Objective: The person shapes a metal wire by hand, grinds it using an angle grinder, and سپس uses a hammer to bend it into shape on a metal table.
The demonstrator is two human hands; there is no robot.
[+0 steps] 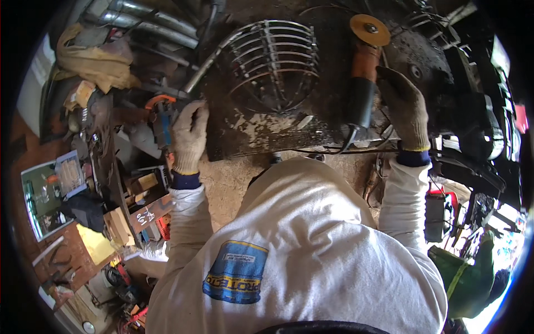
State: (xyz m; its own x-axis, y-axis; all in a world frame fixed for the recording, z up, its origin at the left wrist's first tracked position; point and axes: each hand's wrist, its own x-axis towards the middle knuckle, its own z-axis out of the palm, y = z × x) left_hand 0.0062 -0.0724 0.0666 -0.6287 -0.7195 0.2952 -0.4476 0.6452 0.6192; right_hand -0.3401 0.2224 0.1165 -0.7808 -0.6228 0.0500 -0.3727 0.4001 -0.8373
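An angle grinder (pixel 364 89) with an orange and black body and a yellowish disc (pixel 370 29) lies on the dark workbench (pixel 334 125), disc end away from me. Just right of it is my right hand (pixel 407 111) in a knitted glove with darkened fingers; they are stretched out beside the body, and I cannot tell if they touch it. A curved cage of metal bars (pixel 275 61) sits at the bench's middle, a metal tube (pixel 208 65) slanting along its left. My left hand (pixel 190 136), also gloved, is at the bench's left edge, loosely bent with a gap between thumb and fingers.
A blue and orange tool (pixel 162 119) is near my left hand. Thick metal pipes (pixel 150 25) and a tan cloth (pixel 97 58) lie at the far left. The grinder's black cord (pixel 347 142) runs along the front edge. Shelves of cluttered parts (pixel 139 192) stand at left.
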